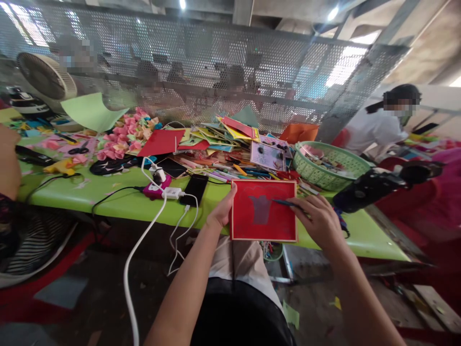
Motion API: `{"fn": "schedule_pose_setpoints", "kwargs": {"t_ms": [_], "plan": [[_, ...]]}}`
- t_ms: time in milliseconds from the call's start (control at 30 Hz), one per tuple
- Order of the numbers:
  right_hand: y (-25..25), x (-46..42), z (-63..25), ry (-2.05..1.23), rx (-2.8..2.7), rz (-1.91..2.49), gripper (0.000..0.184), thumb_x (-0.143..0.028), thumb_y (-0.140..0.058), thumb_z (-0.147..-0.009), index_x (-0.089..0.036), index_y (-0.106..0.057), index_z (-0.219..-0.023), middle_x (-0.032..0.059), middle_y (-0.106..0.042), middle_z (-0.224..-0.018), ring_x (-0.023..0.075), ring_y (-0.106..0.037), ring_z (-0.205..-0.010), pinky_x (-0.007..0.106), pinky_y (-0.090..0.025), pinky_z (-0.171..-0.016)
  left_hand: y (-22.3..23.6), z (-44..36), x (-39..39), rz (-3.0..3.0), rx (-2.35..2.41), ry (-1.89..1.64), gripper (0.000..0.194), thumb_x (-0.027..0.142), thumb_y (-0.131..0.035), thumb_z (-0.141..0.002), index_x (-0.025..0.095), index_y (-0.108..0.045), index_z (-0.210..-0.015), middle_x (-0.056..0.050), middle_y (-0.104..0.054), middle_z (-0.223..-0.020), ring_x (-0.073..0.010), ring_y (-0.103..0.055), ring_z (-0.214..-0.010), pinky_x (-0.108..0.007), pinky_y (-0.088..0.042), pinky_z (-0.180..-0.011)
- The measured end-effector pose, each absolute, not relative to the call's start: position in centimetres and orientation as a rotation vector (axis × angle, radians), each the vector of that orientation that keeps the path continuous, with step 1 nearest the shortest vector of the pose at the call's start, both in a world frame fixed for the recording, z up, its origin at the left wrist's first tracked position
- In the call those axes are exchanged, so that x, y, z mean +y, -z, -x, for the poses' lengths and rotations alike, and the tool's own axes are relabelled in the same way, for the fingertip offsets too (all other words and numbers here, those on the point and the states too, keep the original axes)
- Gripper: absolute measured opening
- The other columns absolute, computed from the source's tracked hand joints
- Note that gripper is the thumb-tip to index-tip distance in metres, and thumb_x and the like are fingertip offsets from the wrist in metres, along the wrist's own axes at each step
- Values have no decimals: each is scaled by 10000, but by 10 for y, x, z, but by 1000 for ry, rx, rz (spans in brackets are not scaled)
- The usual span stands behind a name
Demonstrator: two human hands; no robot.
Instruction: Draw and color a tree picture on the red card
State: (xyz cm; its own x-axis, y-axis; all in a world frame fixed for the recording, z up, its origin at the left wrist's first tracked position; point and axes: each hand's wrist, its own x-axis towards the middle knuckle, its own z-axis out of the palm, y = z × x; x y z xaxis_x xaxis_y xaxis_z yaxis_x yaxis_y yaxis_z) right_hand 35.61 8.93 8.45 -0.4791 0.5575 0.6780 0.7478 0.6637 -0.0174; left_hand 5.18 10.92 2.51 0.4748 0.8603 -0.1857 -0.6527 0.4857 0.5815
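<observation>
A red panel with a thin pale wooden frame (240, 230) is tilted up at the table's front edge, above my lap. On its red face is a greyish-purple shape (261, 211), wider at the top. My left hand (224, 209) grips the frame's left side, thumb along the edge. In my right hand (317, 216) is a slim blue pen-like tool (283, 202), pinched between the fingers. Its tip points left, over the panel just right of the purple shape; whether it touches the surface I cannot tell.
A power strip (157, 186) with white cables and a black phone (194, 189) lie left of the panel. Behind are piled papers and pens, pink paper flowers (126, 132) and a green basket (317, 170). A dark bottle (367, 188) lies at right. Another person (382, 122) sits beyond.
</observation>
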Motion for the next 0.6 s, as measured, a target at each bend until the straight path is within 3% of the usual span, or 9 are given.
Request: {"fn": "schedule_pose_setpoints", "kwargs": {"t_ms": [367, 600], "plan": [[-83, 93, -356, 339, -2194, 1048, 264, -347, -612, -1123, -286, -861, -1186, 72, -799, -940, 281, -701, -881, 437, -553, -848, -26, -52, 109, -450, 526, -968, 735, 681, -406, -1182, 96, -737, -1480, -153, -886, -1013, -291, -884, -910, -402, -690, -977], [-82, 94, -354, 312, -2171, 1092, 278, -357, -597, -1110, -288, -855, -1184, 76, -784, -915, 291, -689, -878, 453, -543, -849, -25, -51, 108, -492, 512, -965, 788, 734, -383, -1164, 102, -782, -1413, -162, -887, -1031, -279, -877, -856, -372, -710, -842]]}}
